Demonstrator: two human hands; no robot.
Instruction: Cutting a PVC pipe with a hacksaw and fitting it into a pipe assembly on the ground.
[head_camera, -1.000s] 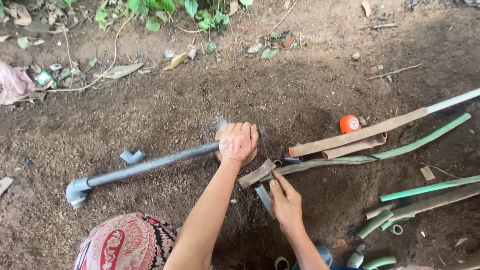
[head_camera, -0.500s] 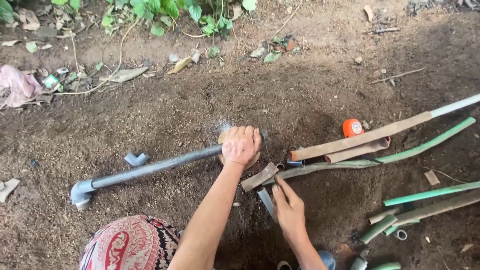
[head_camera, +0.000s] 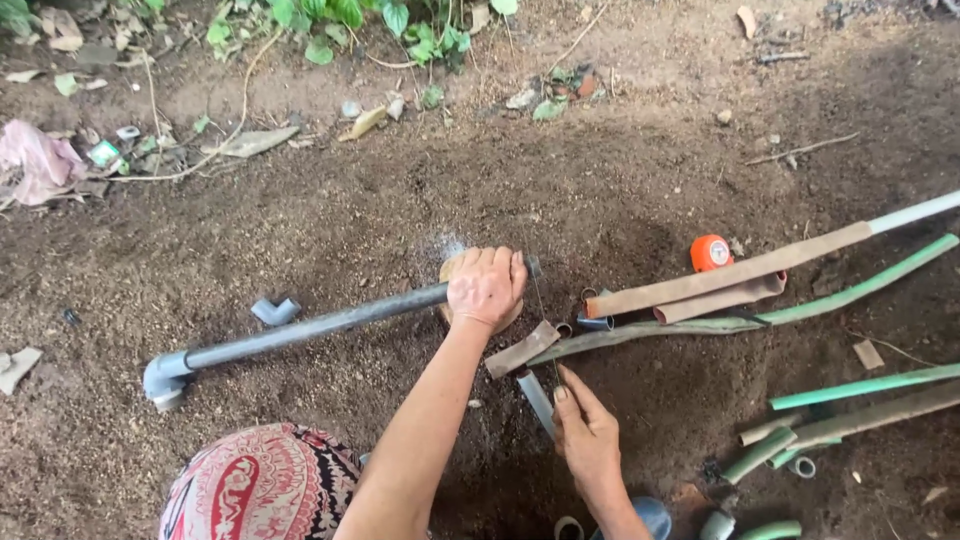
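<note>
My left hand (head_camera: 487, 287) stays clenched around the end of the long grey pipe (head_camera: 310, 328), which lies across the dirt with its elbow fitting (head_camera: 163, 376) at the far left, just as half a second ago. My right hand (head_camera: 588, 440) has slid a little lower and now rests on the short grey pipe piece (head_camera: 536, 400), fingers loosely curled about it beside the mud-caked green pipes (head_camera: 740, 322).

Bare dark soil ground (head_camera: 330, 230) carries everything. A grey pipe (head_camera: 300, 335) with an elbow end lies toward 9 o'clock, a loose grey elbow fitting (head_camera: 274, 311) just above it. Green pipes (head_camera: 860, 285) and an orange tape measure (head_camera: 711, 252) lie toward 3 o'clock; leaf litter (head_camera: 250, 142) at 11.
</note>
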